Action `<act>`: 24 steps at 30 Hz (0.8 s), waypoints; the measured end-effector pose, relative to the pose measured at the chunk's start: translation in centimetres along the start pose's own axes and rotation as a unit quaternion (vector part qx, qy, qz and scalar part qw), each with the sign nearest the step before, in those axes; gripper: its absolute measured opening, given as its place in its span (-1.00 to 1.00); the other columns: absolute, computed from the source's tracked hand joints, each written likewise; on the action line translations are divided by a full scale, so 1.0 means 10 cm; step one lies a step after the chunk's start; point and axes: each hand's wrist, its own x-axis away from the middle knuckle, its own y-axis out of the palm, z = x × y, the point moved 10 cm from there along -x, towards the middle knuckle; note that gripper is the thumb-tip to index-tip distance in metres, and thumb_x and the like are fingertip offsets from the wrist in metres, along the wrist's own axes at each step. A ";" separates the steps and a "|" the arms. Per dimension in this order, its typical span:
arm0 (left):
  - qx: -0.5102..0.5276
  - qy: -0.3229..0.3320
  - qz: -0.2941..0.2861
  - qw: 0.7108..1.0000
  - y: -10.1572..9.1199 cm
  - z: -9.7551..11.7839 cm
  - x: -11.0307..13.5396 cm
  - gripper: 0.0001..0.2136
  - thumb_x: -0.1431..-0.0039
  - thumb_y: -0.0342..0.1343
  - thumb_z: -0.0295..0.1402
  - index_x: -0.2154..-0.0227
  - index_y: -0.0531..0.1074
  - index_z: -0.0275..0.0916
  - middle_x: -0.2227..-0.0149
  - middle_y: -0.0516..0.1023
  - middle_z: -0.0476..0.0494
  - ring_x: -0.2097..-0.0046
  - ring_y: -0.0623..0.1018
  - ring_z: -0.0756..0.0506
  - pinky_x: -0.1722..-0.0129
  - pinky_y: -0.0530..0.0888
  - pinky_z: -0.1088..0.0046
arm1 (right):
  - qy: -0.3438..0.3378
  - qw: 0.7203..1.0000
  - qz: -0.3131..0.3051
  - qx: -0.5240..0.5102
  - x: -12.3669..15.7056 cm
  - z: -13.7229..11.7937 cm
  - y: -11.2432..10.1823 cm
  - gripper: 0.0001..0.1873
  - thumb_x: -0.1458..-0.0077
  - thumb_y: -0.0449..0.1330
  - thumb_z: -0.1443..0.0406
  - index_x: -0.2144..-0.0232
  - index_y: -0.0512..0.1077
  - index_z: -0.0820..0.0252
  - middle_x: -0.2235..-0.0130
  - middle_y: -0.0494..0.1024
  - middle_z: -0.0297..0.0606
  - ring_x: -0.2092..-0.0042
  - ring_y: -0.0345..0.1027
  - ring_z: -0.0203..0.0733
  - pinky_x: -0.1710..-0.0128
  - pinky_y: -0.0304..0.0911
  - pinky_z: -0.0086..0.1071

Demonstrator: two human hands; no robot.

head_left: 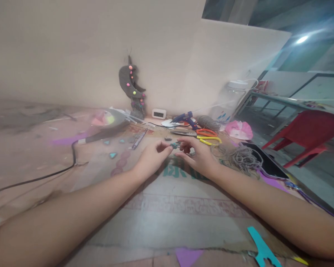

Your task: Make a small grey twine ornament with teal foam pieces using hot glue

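Note:
My left hand (pixel 157 152) is closed in a pinch on a small teal piece (pixel 173 146), above the middle of the work surface. Close beside it on the right is my right hand (pixel 197 154), its thumb and index finger apart and the other fingers curled. I cannot make out anything held in it. A small dark grey piece (pixel 168 139) lies just beyond my fingertips. Several teal triangles, one of them a larger triangle (pixel 113 155), lie to the left of my hands, near a pen-like stick (pixel 139 139).
Behind my hands lie orange-and-yellow-handled scissors (pixel 207 132), a blue glue gun (pixel 185 118) and a small clock (pixel 159 113). Tangled grey cord (pixel 243 157) and a phone-like dark device (pixel 267 161) are at right. A black cable (pixel 74 150) crosses the left. A teal cutout (pixel 260 243) lies in front.

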 end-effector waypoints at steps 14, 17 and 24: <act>-0.025 -0.010 -0.028 0.999 0.04 0.04 0.03 -0.83 -0.15 0.14 -0.23 0.39 0.47 -0.24 0.33 0.56 -0.08 0.28 0.47 -0.07 0.25 0.31 0.39 | -0.044 0.998 0.033 0.035 -0.01 -0.10 -0.06 -0.88 -0.25 0.17 0.32 0.22 0.52 0.09 0.27 0.67 -0.28 0.28 0.57 -0.22 0.26 0.45 -0.37; -0.024 -0.007 -0.032 0.999 0.05 0.05 0.03 -0.83 -0.15 0.14 -0.23 0.39 0.47 -0.24 0.34 0.55 -0.07 0.29 0.46 -0.07 0.25 0.31 0.39 | -0.043 0.998 0.031 0.032 -0.01 -0.11 -0.07 -0.86 -0.26 0.15 0.34 0.30 0.52 0.11 0.33 0.66 -0.29 0.31 0.56 -0.23 0.27 0.43 -0.38; 0.015 -0.013 -0.040 0.999 0.09 0.03 0.01 -0.80 -0.11 0.16 -0.20 0.43 0.45 -0.25 0.43 0.49 -0.03 0.38 0.43 -0.03 0.31 0.31 0.42 | 0.093 0.994 0.013 -0.054 0.01 0.11 -0.03 -0.85 -0.24 0.19 0.23 0.35 0.49 0.14 0.43 0.61 -0.33 0.43 0.49 -0.27 0.39 0.37 -0.41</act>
